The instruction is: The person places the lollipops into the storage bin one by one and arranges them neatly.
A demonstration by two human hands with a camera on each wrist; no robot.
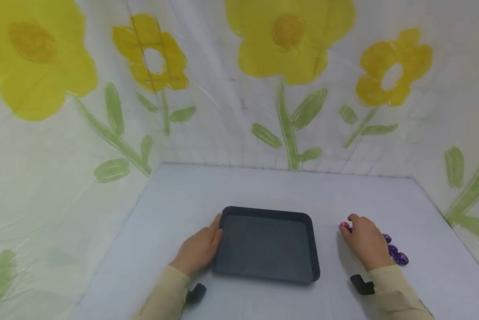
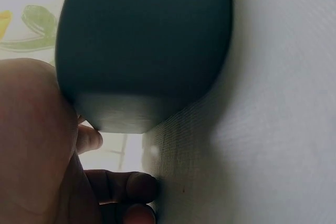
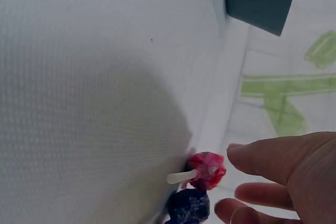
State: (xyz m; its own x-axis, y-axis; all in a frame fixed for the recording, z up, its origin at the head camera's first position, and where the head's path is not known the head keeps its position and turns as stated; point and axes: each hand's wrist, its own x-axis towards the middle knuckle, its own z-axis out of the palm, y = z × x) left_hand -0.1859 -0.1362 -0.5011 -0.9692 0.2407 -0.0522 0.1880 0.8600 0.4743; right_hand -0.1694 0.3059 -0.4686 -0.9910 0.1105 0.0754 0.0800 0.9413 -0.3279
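Note:
A dark grey rectangular tray (image 1: 266, 249) lies flat on the white table. My left hand (image 1: 199, 249) holds the tray's left side, its thumb at the rim. In the left wrist view, the other fingers (image 2: 121, 184) curl below the tray's corner, close to the table. To the right of the tray, my right hand (image 1: 365, 242) reaches over a row of wrapped lollipops. Thumb and fingers are spread around a red-wrapped lollipop (image 3: 208, 170) with a white stick, a gap showing beside the thumb. Against it lies a dark blue-purple lollipop (image 3: 188, 205).
Several purple-wrapped lollipops (image 1: 401, 258) lie right of the right hand, partly hidden by it. Black wrist camera mounts (image 1: 361, 284) stick out beneath both sleeves. A white cloth backdrop (image 1: 223, 129) with painted yellow flowers surrounds the table (image 1: 191, 186).

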